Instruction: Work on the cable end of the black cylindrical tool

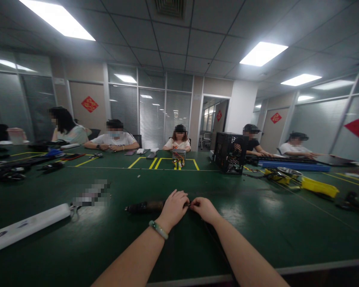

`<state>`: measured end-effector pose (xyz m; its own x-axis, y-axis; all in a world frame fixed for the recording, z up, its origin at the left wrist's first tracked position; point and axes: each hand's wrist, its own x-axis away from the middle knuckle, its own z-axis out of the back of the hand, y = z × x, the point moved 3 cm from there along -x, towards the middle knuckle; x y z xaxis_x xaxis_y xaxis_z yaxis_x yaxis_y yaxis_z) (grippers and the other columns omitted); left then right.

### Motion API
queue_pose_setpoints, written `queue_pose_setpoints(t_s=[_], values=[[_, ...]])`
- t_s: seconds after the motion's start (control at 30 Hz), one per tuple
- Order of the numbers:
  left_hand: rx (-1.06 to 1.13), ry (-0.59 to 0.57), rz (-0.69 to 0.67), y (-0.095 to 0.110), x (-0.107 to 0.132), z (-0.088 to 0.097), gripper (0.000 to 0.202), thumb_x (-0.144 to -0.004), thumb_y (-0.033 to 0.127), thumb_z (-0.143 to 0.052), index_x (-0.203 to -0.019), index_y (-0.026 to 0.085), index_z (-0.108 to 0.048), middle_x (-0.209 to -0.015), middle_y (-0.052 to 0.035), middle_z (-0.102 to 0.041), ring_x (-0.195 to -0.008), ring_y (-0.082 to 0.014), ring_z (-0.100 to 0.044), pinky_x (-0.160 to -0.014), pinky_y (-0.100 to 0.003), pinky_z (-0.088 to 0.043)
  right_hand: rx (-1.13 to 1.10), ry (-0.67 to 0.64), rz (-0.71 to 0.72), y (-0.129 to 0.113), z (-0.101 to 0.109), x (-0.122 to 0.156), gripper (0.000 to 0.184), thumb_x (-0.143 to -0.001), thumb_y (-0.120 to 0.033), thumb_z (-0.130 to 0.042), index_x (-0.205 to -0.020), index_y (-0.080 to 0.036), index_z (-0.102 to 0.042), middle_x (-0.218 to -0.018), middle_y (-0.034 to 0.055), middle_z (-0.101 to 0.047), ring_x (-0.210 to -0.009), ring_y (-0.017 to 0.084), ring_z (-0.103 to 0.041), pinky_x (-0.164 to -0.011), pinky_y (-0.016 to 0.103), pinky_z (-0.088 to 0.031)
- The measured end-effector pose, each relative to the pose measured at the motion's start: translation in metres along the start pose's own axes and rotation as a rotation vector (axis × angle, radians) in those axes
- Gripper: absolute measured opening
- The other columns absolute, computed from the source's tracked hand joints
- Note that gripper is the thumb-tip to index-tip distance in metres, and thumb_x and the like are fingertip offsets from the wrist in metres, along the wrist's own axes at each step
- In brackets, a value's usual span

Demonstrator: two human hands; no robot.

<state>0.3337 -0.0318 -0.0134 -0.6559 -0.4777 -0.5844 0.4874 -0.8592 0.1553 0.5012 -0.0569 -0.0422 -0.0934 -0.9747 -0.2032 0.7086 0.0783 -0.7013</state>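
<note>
A dark cylindrical electric screwdriver lies on the green table, its narrow tip pointing left. Wrapped over its rear end is my left hand, with a green and white bangle on the wrist. My right hand is closed in a pinch just right of that rear end, fingertips almost meeting those of the left. A dark cable runs from beneath my right hand toward the table's front edge. The small part between the fingertips is mostly hidden, and I cannot tell whether cable and tool are joined.
A white power strip lies on the left. Across the table stand a black computer case and a power supply unit with wires. Yellow trays are at the right. Several people sit around the far side.
</note>
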Motion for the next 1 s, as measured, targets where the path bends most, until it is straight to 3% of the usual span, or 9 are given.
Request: queue_pose_setpoints(t_s=[0.27,0.7,1.0], values=[[-0.025,0.001,0.001,0.0013,-0.0010,0.0013,0.012,-0.081,0.013,-0.059,-0.089,0.021,-0.061,-0.119,-0.0041,-0.061,-0.122,-0.0220,-0.049,-0.114,-0.046,-0.024,-0.024,-0.001,-0.045,-0.0004,-0.0009,0.0007,0.008,-0.080,-0.024,-0.065,-0.080,-0.018,-0.070,-0.070,-0.0002,-0.067,-0.056,0.012,-0.056,-0.052,0.021,-0.038],[-0.014,0.022,0.006,0.0025,0.0002,0.0032,0.010,-0.083,0.016,-0.057,-0.090,0.021,-0.061,-0.118,-0.0047,-0.061,-0.121,-0.0217,-0.049,-0.114,-0.045,-0.023,0.009,0.004,-0.016,-0.0027,0.0019,0.0012,0.009,-0.079,-0.025,-0.066,-0.080,-0.019,-0.072,-0.077,0.0011,-0.070,-0.067,0.015,-0.060,-0.061,0.023,-0.042],[-0.005,0.016,-0.017,0.0021,0.0007,0.0017,0.015,-0.081,0.014,-0.057,-0.093,0.022,-0.061,-0.120,-0.0032,-0.060,-0.122,-0.0210,-0.048,-0.114,-0.044,-0.023,-0.006,0.005,0.010,0.0001,-0.0002,0.0003,0.009,-0.079,-0.024,-0.064,-0.081,-0.019,-0.072,-0.075,0.0002,-0.069,-0.067,0.015,-0.060,-0.059,0.022,-0.040]])
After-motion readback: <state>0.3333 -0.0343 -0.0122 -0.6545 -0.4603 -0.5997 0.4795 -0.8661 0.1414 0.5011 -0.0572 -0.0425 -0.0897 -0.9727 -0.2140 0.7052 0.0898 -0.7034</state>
